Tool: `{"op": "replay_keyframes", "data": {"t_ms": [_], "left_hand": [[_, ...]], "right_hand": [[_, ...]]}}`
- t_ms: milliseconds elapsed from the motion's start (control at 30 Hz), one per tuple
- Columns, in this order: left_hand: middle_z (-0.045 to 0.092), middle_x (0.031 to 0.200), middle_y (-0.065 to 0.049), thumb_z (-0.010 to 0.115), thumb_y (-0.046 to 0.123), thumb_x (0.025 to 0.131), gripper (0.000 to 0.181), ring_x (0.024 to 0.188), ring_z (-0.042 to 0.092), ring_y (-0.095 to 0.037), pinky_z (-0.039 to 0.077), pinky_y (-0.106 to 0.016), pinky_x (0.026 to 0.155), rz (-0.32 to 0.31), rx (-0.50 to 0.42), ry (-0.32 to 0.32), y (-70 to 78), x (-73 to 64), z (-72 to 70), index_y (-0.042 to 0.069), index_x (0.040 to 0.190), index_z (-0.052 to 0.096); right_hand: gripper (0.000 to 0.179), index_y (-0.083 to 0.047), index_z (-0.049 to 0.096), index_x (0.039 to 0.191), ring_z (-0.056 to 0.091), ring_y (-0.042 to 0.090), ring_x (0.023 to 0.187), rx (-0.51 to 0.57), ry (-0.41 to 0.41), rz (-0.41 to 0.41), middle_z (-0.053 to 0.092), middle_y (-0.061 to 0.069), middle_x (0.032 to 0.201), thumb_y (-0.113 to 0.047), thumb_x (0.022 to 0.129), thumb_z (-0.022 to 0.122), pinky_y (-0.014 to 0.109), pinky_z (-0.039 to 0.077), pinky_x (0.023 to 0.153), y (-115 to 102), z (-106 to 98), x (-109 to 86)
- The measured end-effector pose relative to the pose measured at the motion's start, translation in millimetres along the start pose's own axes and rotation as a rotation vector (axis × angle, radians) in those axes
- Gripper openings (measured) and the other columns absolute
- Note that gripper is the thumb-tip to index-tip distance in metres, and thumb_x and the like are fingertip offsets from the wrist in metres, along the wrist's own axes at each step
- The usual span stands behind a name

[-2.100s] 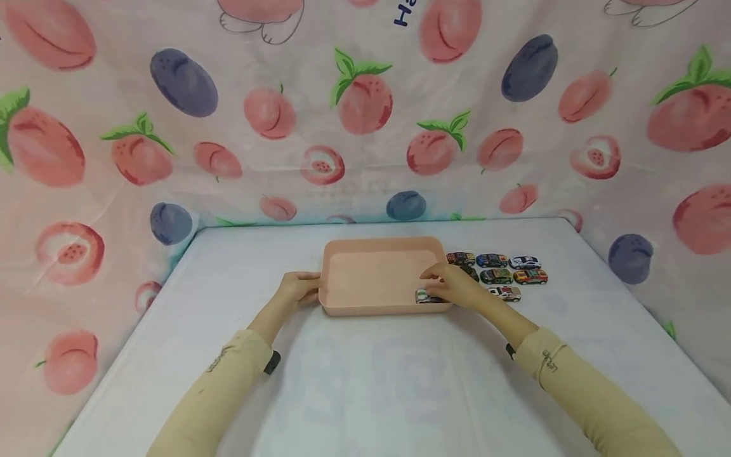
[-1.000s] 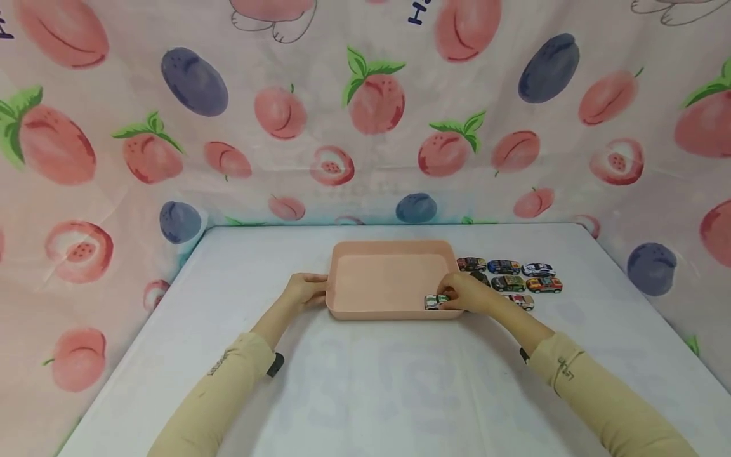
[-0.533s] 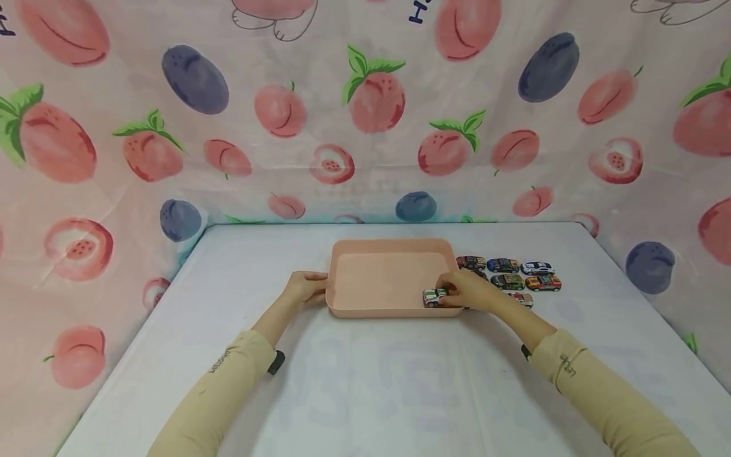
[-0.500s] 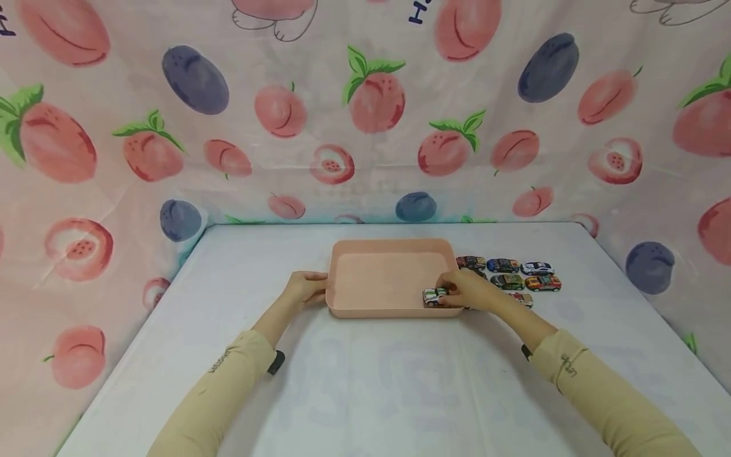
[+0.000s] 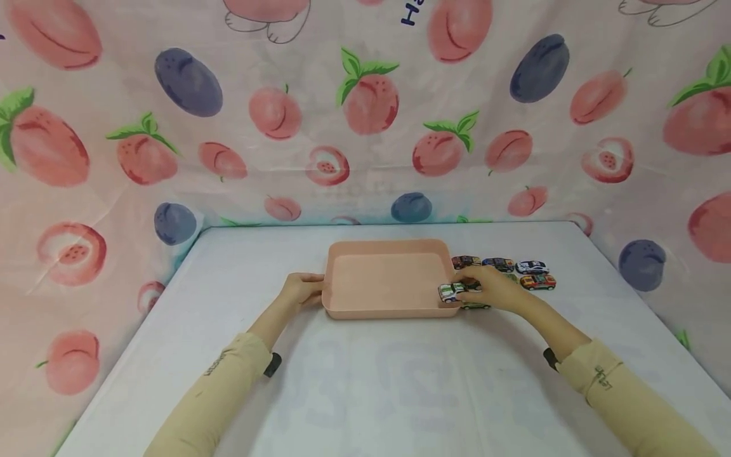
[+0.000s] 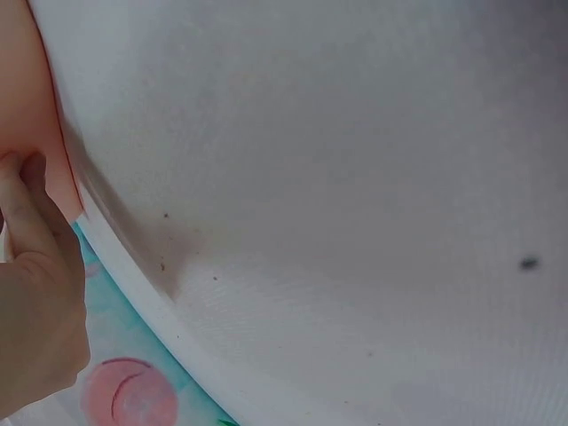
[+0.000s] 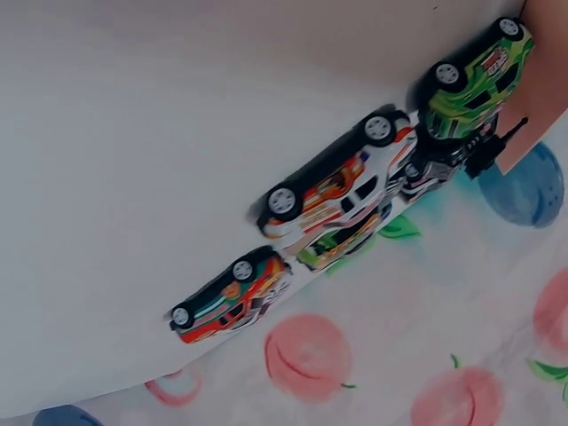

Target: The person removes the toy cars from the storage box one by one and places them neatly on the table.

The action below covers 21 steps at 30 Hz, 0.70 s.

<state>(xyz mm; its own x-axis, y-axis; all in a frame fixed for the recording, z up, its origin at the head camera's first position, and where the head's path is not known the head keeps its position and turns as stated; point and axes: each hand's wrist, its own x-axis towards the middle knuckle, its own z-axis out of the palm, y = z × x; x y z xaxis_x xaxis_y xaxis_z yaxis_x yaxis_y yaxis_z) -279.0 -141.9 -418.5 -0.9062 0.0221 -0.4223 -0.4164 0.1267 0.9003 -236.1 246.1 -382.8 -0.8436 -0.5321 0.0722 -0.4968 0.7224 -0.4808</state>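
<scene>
In the head view, my left hand (image 5: 299,290) grips the left rim of a shallow peach-coloured tray (image 5: 388,313). The left wrist view has the left hand (image 6: 40,293) pinching that tray's edge (image 6: 31,98). Over the tray's right rim, my right hand (image 5: 493,290) pinches a white toy car (image 5: 451,292) with green markings, lifted off the tray floor. Below that hand, a green toy car (image 5: 476,306) stands on the table beside the tray. The right wrist view does not show the right hand; there, the green car (image 7: 479,84) stands near a white toy car (image 7: 346,182).
More toy cars stand right of the tray: a red-black one (image 5: 466,261), a blue one (image 5: 499,264), a white one (image 5: 532,267) and an orange-red one (image 5: 537,282). The right hand and forearm hide others. A fruit-print cloth (image 5: 365,171) hangs behind the white-covered table (image 5: 365,381).
My right hand first reached to the white-green car on the tray floor, then took hold of it. It has since lifted the car and moved it right. The left hand keeps its grip.
</scene>
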Motion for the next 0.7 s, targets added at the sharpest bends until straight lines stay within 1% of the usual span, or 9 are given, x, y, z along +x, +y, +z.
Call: {"op": "replay_keyframes", "data": {"t_ms": [100, 200, 300, 467, 567, 700], "left_hand": [[0.058, 0.125, -0.026, 0.060, -0.001, 0.089, 0.039, 0.067, 0.063, -0.006, 0.057, -0.018, 0.064, 0.001, 0.003, 0.004, -0.4, -0.8, -0.5, -0.011, 0.126, 0.053], [0.057, 0.125, -0.027, 0.060, 0.000, 0.089, 0.039, 0.068, 0.063, -0.006, 0.057, -0.018, 0.065, 0.002, 0.015, 0.004, -0.7, -1.0, -0.3, -0.010, 0.126, 0.053], [0.057, 0.127, -0.026, 0.060, 0.001, 0.089, 0.038, 0.069, 0.063, -0.006, 0.057, -0.017, 0.065, 0.003, 0.022, 0.000, -1.1, -0.7, 0.3, -0.009, 0.126, 0.053], [0.057, 0.126, -0.026, 0.060, -0.001, 0.089, 0.039, 0.070, 0.063, -0.006, 0.057, -0.018, 0.065, 0.005, 0.000, -0.004, -2.2, -1.4, 1.7, -0.010, 0.126, 0.053], [0.058, 0.125, -0.027, 0.060, -0.002, 0.088, 0.040, 0.068, 0.063, -0.006, 0.057, -0.018, 0.064, 0.013, -0.012, -0.003, -1.8, -2.8, 2.1, -0.011, 0.126, 0.052], [0.059, 0.122, -0.027, 0.060, -0.003, 0.088, 0.040, 0.067, 0.062, -0.005, 0.057, -0.018, 0.063, 0.033, -0.016, -0.005, -0.7, -3.3, 2.3, -0.012, 0.126, 0.052]], "right_hand": [[0.031, 0.000, 0.065, 0.110, 0.064, 0.027, 0.092, -0.021, 0.018, 0.002, 0.069, 0.014, 0.103, -0.014, 0.082, 0.072, 0.044, 0.055, 0.078, 1.7, -2.4, -5.2], [0.030, -0.003, 0.066, 0.108, 0.063, 0.025, 0.091, -0.031, 0.023, 0.027, 0.069, 0.011, 0.101, -0.017, 0.082, 0.072, 0.044, 0.054, 0.077, 2.6, -6.3, -11.8], [0.029, -0.003, 0.066, 0.106, 0.062, 0.026, 0.091, -0.041, 0.030, 0.046, 0.069, 0.011, 0.100, -0.017, 0.082, 0.072, 0.045, 0.053, 0.077, 5.2, -11.6, -20.3], [0.029, -0.001, 0.066, 0.106, 0.061, 0.031, 0.095, -0.043, 0.070, 0.078, 0.068, 0.015, 0.103, -0.013, 0.080, 0.074, 0.047, 0.053, 0.079, 13.8, -19.7, -36.9], [0.029, -0.002, 0.066, 0.105, 0.061, 0.030, 0.094, -0.050, 0.096, 0.106, 0.068, 0.013, 0.103, -0.011, 0.079, 0.074, 0.045, 0.054, 0.078, 19.6, -22.5, -45.9], [0.026, -0.003, 0.067, 0.102, 0.061, 0.027, 0.089, -0.063, 0.123, 0.100, 0.069, 0.013, 0.101, -0.010, 0.078, 0.075, 0.046, 0.053, 0.076, 27.8, -24.8, -55.3]]}}
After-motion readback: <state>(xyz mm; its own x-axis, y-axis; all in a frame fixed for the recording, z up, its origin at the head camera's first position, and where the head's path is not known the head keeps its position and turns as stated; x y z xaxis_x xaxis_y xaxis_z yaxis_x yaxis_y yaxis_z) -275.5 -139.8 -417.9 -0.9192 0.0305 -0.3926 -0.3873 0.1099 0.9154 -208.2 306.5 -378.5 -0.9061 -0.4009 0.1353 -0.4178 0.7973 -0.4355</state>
